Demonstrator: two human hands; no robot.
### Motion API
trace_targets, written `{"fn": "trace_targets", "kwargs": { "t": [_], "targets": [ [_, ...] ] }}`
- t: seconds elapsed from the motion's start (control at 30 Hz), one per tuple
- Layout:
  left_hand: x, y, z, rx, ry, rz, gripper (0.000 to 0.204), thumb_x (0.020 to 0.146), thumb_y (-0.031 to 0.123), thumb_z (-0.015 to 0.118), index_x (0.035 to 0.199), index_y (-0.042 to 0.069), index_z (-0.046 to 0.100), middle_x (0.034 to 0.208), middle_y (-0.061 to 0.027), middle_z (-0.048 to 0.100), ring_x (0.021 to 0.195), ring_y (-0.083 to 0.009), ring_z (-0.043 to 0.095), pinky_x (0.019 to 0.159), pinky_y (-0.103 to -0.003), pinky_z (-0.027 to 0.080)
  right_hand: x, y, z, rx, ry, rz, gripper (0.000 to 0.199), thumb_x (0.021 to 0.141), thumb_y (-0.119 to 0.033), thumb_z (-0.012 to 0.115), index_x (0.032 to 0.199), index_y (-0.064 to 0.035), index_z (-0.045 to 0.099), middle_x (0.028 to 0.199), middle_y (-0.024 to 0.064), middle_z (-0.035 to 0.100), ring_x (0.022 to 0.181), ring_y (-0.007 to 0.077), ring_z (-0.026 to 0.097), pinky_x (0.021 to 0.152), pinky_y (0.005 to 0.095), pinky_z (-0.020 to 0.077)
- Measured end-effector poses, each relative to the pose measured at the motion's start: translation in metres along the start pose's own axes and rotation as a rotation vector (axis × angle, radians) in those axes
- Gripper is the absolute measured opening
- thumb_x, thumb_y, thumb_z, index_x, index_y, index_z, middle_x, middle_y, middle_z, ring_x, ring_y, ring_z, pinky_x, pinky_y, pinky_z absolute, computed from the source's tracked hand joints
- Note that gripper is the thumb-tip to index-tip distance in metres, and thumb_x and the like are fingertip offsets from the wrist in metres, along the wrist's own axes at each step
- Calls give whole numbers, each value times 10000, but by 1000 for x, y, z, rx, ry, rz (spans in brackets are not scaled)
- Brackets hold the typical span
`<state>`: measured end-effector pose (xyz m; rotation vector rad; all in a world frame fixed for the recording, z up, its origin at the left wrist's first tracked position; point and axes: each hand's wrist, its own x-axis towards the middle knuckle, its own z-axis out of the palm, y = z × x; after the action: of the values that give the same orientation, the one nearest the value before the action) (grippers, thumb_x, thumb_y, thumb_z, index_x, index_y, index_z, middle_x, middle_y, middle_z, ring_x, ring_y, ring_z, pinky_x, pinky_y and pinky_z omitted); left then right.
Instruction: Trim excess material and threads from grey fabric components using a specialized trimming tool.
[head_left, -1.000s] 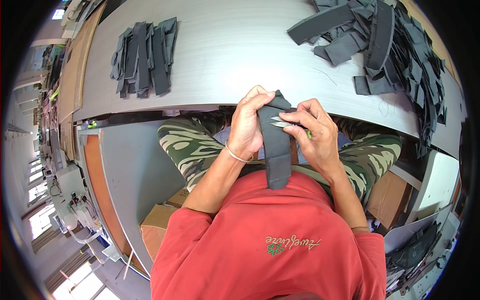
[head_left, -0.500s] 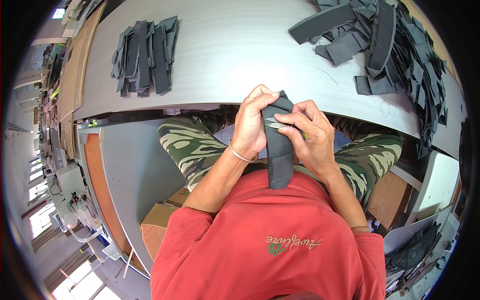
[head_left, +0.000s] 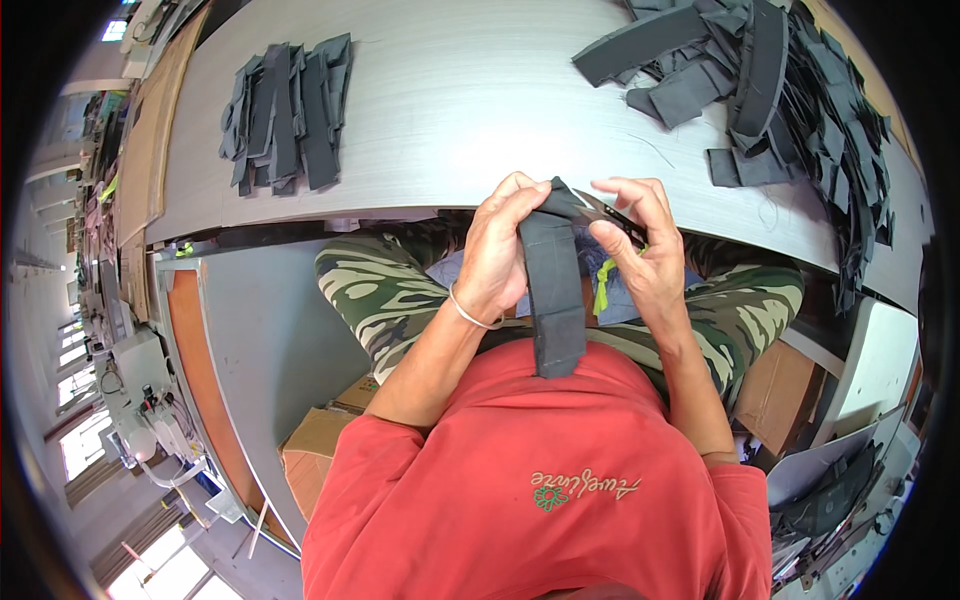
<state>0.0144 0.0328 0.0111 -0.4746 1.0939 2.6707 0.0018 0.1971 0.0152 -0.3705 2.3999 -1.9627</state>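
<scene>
My left hand (head_left: 496,250) grips a dark grey fabric strip (head_left: 556,300) near its upper end, thumb on top. The strip hangs down over my red shirt, its top folded over. In my right hand (head_left: 652,262) is a pair of dark thread snips (head_left: 614,216), held between thumb and fingers. Their pointed blades reach toward the strip's folded top corner; whether they touch it I cannot tell. A yellow-green ribbon (head_left: 602,285) dangles beside my right thumb, seemingly tied to the snips.
On the pale table (head_left: 450,100) lies a small stack of grey strips (head_left: 288,120) at the left. A larger heap of strips (head_left: 765,80) spills over the table edge at the right. Cardboard boxes (head_left: 310,455) stand low beside me, near a grey panel (head_left: 270,330).
My right hand has moved off the strip's face, up and to the right, and the snips now show, pointing at the strip's top. The left hand keeps its hold.
</scene>
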Motion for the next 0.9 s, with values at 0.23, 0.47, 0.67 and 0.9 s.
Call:
{"fn": "trace_targets", "kwargs": {
  "t": [0.23,0.47,0.67,0.9],
  "targets": [
    [-1,-5,-1,57,-91,-49,190,1000,218,440,1020,57,539,949,-46,577,875,-121,565,781,-277,480,9,14,10,27,-30,50,164,786,-57,713,935,-33,649,796,28,595,737,123,562,666,262,460],
    [-12,2,3,21,-343,-223,478,977,232,484,1394,28,369,1217,-185,563,1117,-292,581,939,-416,491,22,13,-9,455,51,268,63,868,-65,656,884,-7,636,743,-6,602,684,30,518,600,196,410],
    [-14,35,1,422,-533,-294,639,798,1,719,1367,-13,429,1236,-158,562,1071,-198,601,941,-346,502,29,-36,-21,416,-18,146,39,863,-49,646,882,-22,625,853,45,636,748,81,560,640,222,431],
    [-3,69,30,1004,-355,620,497,659,-145,671,1111,32,563,1161,-94,565,1161,-218,534,965,-336,472,26,-24,-37,921,-223,-100,102,839,-32,459,867,-24,556,758,86,533,582,67,375,516,226,270]
  ]
}}
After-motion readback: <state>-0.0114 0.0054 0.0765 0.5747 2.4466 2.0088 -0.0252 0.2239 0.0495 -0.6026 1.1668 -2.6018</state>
